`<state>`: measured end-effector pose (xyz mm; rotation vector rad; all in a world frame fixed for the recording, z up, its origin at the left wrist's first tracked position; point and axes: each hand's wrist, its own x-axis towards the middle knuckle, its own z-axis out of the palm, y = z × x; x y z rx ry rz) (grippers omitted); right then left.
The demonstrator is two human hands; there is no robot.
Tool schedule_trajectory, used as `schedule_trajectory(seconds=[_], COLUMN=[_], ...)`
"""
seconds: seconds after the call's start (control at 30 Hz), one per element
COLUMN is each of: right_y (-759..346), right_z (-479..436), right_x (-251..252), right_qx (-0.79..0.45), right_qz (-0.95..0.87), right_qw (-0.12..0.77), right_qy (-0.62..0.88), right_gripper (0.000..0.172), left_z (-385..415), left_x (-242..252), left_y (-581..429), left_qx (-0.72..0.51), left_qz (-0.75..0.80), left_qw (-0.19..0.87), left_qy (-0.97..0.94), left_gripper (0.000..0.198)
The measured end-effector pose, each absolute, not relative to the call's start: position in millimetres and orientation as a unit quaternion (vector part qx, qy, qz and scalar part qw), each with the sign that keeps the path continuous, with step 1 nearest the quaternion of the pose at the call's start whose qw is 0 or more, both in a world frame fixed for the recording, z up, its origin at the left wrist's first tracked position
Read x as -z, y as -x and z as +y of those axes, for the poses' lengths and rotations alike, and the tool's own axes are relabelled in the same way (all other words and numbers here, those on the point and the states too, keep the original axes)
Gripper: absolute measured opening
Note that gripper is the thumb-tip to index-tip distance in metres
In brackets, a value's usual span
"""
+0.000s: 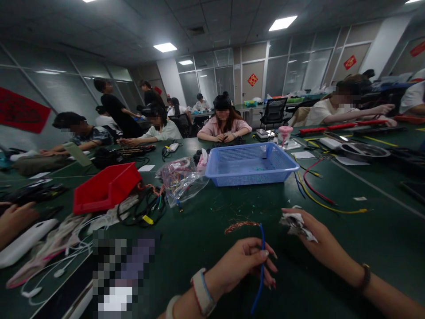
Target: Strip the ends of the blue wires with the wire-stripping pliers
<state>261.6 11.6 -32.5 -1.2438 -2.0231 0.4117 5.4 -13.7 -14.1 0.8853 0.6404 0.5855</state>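
My left hand (244,266) pinches a blue insulated wire (261,274) between thumb and fingers, at the lower middle of the head view. From the wire's upper end a bundle of bare copper strands (244,226) fans out to the left. To the right, my right hand (308,235) is closed around a crumpled white tissue (299,225), apart from the wire. Bits of copper and green scrap lie scattered on the dark green table (229,206) beyond both hands.
A blue mesh basket (252,177) stands ahead, with a clear plastic bag (182,181) and a red bin (106,188) to its left. Yellow and red cables (318,199) lie at right. White earphones (59,272) are at left, near another person's hand (16,221). Several people sit around.
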Motion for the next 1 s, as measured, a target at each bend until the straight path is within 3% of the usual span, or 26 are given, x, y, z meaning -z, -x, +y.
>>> schedule_trajectory(seconds=[0.37,0.6,1.0], right_y=[-253.2,-247.7,-241.1], right_z=[12.9,8.0,6.6], right_x=[25.8,26.4,19.1], right_qx=[-0.071,-0.025,0.054], right_qz=[-0.811,-0.842,-0.879], right_qw=[0.299,0.256,0.183], right_qy=[0.497,0.473,0.436], right_gripper=[0.064,0.087,0.088], left_z=[-20.9,-21.6,-22.5], left_x=[13.3,19.2,16.2], left_y=[-11.8,-13.4,-12.9], left_qx=[-0.210,-0.215,-0.214], left_qz=[0.271,0.248,0.250], left_qw=[0.827,0.828,0.822], left_qy=[-0.447,-0.454,-0.464], left_gripper=[0.033,0.029,0.024])
